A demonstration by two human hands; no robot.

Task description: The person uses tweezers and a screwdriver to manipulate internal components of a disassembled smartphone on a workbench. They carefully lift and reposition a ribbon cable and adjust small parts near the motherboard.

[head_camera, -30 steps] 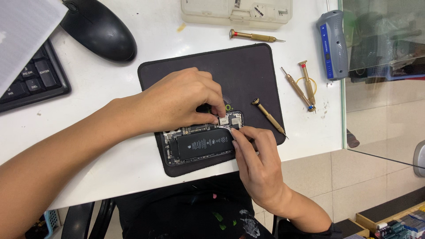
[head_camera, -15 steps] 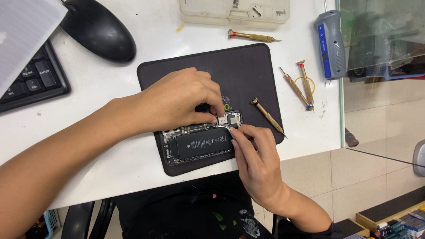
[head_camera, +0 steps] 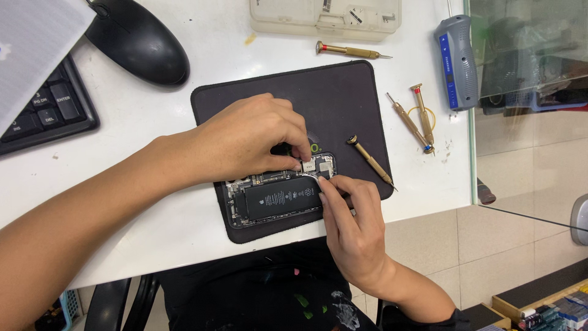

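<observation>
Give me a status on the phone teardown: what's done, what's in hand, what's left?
Done: the phone lies open on the dark mat, screen off, battery and boards bare. In hand: the left hand pinches at a small part near the phone's top end; the right hand steadies the edge beside it. Left: the battery sits in place, and the screwdrivers lie unused nearby.

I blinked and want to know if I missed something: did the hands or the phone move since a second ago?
Hardly anything changed. The left hand still pinches at the top of the open phone, and the right hand still presses its fingertips on the phone's right edge. Nothing was picked up or let go. The phone, the mat, the screwdrivers and the mouse lie where they were.
</observation>
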